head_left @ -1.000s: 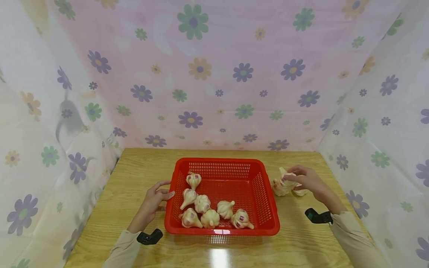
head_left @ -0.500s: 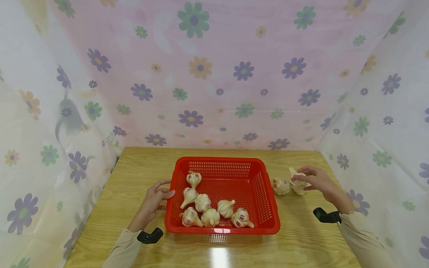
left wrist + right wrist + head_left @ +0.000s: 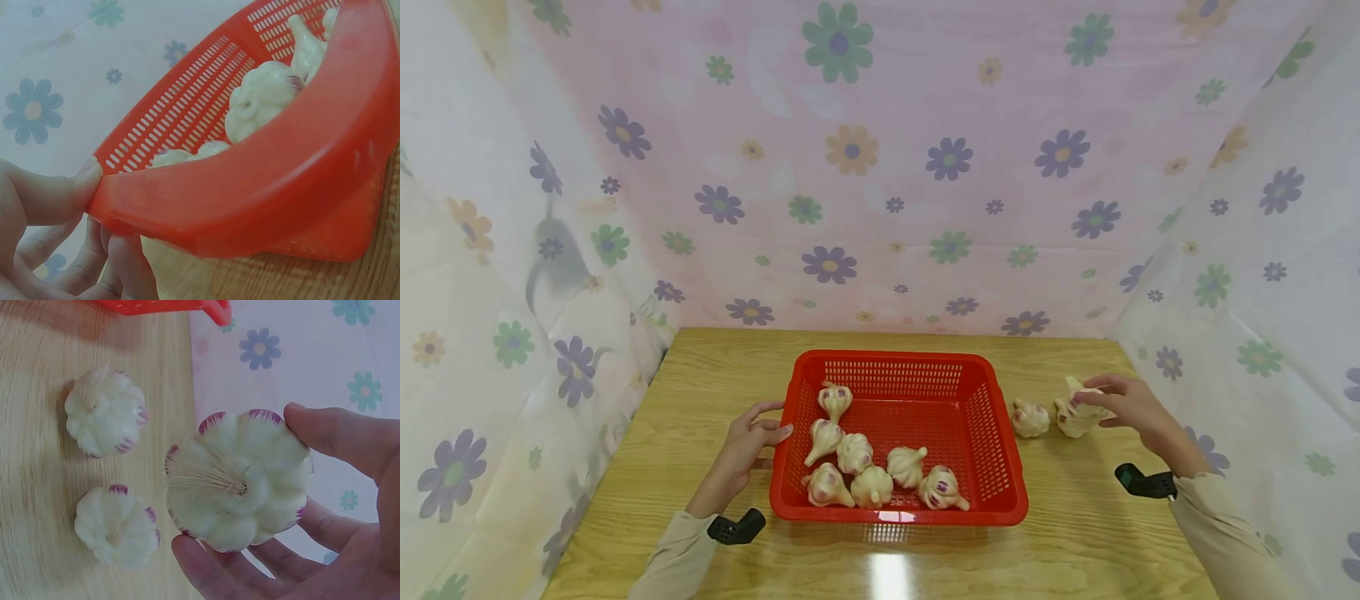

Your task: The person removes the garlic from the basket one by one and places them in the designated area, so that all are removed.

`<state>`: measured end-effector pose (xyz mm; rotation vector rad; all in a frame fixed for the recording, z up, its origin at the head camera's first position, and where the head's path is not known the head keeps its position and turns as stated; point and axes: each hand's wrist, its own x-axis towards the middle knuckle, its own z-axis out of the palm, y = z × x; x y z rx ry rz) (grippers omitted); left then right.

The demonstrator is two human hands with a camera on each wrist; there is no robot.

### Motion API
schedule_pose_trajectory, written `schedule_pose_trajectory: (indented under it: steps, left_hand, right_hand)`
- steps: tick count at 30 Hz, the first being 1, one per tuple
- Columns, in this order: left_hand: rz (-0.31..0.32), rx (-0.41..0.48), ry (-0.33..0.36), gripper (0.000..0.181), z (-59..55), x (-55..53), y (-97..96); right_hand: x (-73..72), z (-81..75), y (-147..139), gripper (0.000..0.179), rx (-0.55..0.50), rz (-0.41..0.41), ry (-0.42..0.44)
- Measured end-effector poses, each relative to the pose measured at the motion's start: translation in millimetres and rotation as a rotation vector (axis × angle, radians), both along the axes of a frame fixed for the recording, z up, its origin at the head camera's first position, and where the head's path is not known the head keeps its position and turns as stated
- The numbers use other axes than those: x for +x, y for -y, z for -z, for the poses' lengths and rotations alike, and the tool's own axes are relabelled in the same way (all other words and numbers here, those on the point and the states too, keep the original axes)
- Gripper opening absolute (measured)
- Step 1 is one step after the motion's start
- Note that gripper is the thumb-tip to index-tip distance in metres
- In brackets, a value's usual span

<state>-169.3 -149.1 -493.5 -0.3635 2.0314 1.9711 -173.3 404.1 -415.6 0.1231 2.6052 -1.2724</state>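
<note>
My left hand [image 3: 747,450] grips the left rim of a red plastic basket [image 3: 910,358], thumb on top and fingers beneath, as the left wrist view shows. Several garlic bulbs with purple streaks lie in the basket, mostly toward its left and front. Off to the right, my right hand [image 3: 1138,410] holds another garlic bulb [image 3: 240,481] between thumb and fingers, its root end facing the wrist camera. Two more bulbs rest on the table by that hand: one bulb [image 3: 1030,418] close to the basket, the other bulb [image 3: 1070,423] partly behind the held one.
The wooden table [image 3: 722,367] stands against a flowered cloth [image 3: 880,167] at the back and both sides. A black wrist device [image 3: 1142,481] sits on the right forearm, and a similar black device [image 3: 737,527] on the left.
My right hand has moved right with the held garlic bulb, leaving the two table bulbs more plainly seen. The left hand and the basket have stayed in place.
</note>
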Motion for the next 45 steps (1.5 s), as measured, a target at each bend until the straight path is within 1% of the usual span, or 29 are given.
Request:
schedule_pose_trajectory:
  steps: [13,18,22,25,30,31,33,35,38,42,45]
  left_hand:
    - [-0.012,-0.009,0.006,0.049,1.5,-1.6,-0.5]
    - [-0.016,-0.007,0.009,0.049,1.3,-1.3,-0.3]
    - [-0.011,-0.005,0.007,0.051,1.1,-0.7,0.1]
    - [-0.008,-0.014,-0.004,0.054,6.1,-2.2,1.5]
    - [-0.006,-0.027,0.014,0.059,23.7,-9.9,6.3]
    - [-0.003,-0.027,0.02,0.06,25.5,-10.6,7.1]
    - [0.01,-0.013,-0.004,0.06,24.9,-9.8,7.6]
    - [0.018,-0.004,-0.022,0.059,20.7,-7.6,6.6]
    - [0.015,-0.001,-0.034,0.055,10.2,-3.2,3.2]
    - [-0.009,0.003,0.001,0.05,0.6,-1.3,-0.3]
    - [-0.012,0.009,0.017,0.05,-0.8,-1.9,-0.8]
  right_hand:
    - [0.1,7.9,-17,0.067,0.036,0.03,0.01]
    - [-0.4,14.7,-24,0.068,0.035,0.024,0.019]
    - [-1.4,20.1,-30,0.068,0.033,0.035,0.023]
    - [-2.1,23.4,-34,0.068,0.033,0.046,0.02]
    - [-1.7,26.6,-40,0.067,0.039,0.064,0.01]
    - [-1.9,27.5,-41,0.067,0.038,0.068,0.008]
    - [-2.6,29.7,-42,0.067,0.034,0.082,0.01]
    - [-3.4,32.6,-42,0.067,0.03,0.094,0.01]
    - [-4.0,38.3,-44,0.066,0.033,0.104,0.009]
    - [-4.1,44.8,-47,0.064,0.039,0.109,0.002]
    - [-4.4,47.8,-49,0.063,0.039,0.113,-0.009]
